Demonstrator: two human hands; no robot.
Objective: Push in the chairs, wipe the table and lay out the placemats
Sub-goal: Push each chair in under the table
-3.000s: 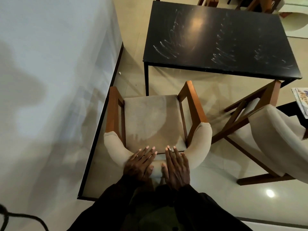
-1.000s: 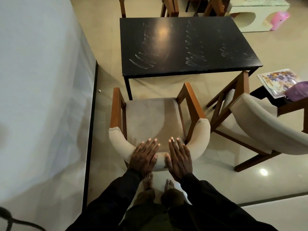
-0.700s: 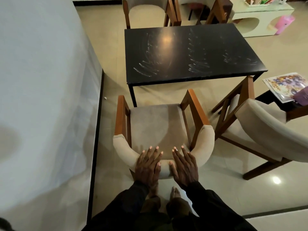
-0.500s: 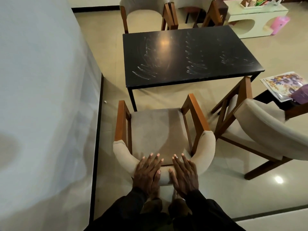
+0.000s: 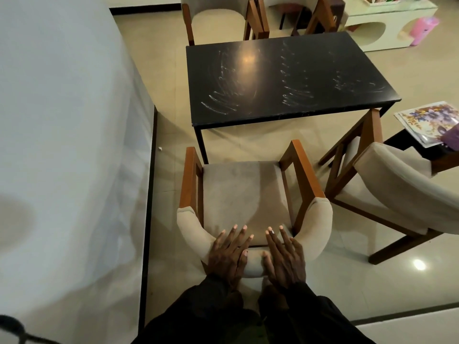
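Note:
A beige cushioned chair (image 5: 241, 192) with wooden arms stands in front of me, facing the black table (image 5: 285, 78). Its front edge lies just short of the table's near edge. My left hand (image 5: 228, 254) and my right hand (image 5: 283, 256) rest flat side by side on the padded backrest, fingers straight and spread. The tabletop shows pale smear marks. A stack of flowered placemats (image 5: 429, 125) lies on a dark stand at the right edge.
A second beige chair (image 5: 397, 192) stands angled away from the table at the right. Two more chairs (image 5: 218, 18) sit at the table's far side. A white wall (image 5: 62, 145) runs close along the left. A white low table (image 5: 387, 23) and pink object (image 5: 422, 29) are far right.
The chair has slid forward toward the table under both hands over the last seconds. The hands keep the same flat hold on the backrest.

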